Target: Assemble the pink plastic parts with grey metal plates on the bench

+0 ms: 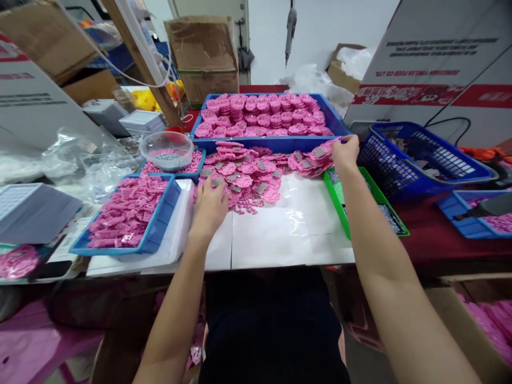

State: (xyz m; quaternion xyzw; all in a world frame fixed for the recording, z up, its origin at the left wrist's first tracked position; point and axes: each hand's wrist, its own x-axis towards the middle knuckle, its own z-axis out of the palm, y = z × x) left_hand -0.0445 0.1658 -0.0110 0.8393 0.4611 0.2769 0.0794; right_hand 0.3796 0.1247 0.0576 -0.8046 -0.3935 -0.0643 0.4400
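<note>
A heap of pink plastic pieces (262, 170), several with grey rectangular patches, lies on the white work surface in front of the large blue tray. My left hand (211, 207) rests at the heap's left edge, fingers apart and touching the pieces, with nothing visibly gripped. At the heap's right end, my right hand (346, 151) is closed, its fingertips pinching the edge of a pink plastic piece (331, 146). Small pink pegs (248, 205) are scattered at the heap's near edge. Part of the pinched piece is hidden by neighbouring pieces and my fingers.
Stacked pink pieces fill a large blue tray (256, 143) behind the heap. On the left are a blue tray (160, 234) of pink parts and a clear bowl (167, 140). A green tray (340, 213) and blue basket (452, 178) stand right. An electric screwdriver (291, 29) hangs above.
</note>
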